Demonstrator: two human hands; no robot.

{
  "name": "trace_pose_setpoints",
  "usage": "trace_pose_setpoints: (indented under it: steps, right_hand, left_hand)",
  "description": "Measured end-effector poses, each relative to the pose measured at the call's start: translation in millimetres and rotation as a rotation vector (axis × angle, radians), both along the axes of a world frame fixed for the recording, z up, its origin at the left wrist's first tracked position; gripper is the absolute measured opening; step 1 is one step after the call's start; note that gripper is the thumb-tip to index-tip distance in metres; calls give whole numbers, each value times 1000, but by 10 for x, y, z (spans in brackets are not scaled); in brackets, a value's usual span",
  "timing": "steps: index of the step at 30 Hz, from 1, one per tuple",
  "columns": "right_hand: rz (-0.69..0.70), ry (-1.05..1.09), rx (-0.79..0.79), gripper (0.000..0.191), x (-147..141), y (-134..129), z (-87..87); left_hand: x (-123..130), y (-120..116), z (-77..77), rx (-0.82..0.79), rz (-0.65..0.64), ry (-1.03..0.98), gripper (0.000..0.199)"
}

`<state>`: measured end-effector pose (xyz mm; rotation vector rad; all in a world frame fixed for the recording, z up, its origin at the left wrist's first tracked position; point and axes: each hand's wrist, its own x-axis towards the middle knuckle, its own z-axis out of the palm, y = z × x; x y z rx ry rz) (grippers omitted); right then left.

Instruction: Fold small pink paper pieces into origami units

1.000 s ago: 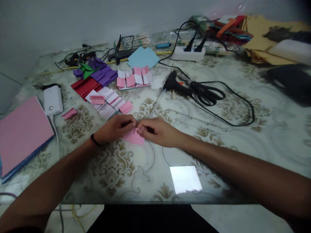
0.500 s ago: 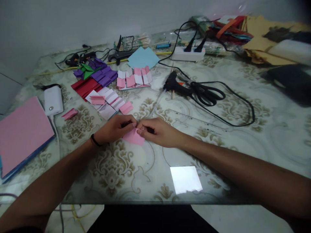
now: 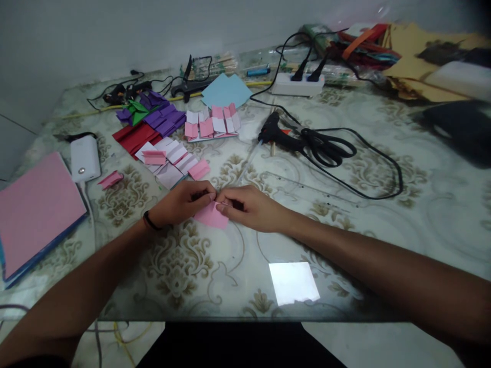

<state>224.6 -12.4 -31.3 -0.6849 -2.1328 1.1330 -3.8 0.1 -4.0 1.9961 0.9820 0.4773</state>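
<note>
A small piece of pink paper (image 3: 212,215) is pinched between my two hands, low over the patterned table (image 3: 230,271). My left hand (image 3: 184,203) is closed on its upper left edge, thumb and fingertips together. From the other side my right hand (image 3: 251,208) grips the upper right edge, its fingertips almost touching the left ones. The fingers hide the paper's top edge, so a fold there cannot be made out. Just beyond my left hand lie folded white and pink paper pieces (image 3: 176,159).
A black glue gun (image 3: 282,135) with looped cable lies beyond my right hand, near a clear ruler (image 3: 310,189). Pink sheets (image 3: 38,209) and a white power bank (image 3: 85,158) lie left. Folded purple paper (image 3: 164,120), blue sheets (image 3: 225,92) and a power strip (image 3: 297,85) stand farther back.
</note>
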Motion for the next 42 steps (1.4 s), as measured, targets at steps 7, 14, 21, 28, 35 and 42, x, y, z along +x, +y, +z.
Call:
trace_pose_setpoints:
  steps: [7,14,21,28,35,42]
  right_hand:
    - [8,-12,-10,23,5,5,10]
    - [-2,-21,-8,22,10,2,22]
    - [-3,-17,29,21,22,2,22]
    - [-11,-29,13,22,39,-12,45]
    - [-5,-11,44,20,35,-7,32]
    - [-8,-27,38,22,27,-6,32]
  left_hand:
    - [14,3,16,-3,6,1,27]
    - [-7,5,-9,-1,2,-14,27]
    - [5,6,16,8,2,-7,28]
    - [26,11,42,28,3,21,28]
    - [24,14,25,41,-4,12,29]
    - [0,9,-18,28,-18,-43,29]
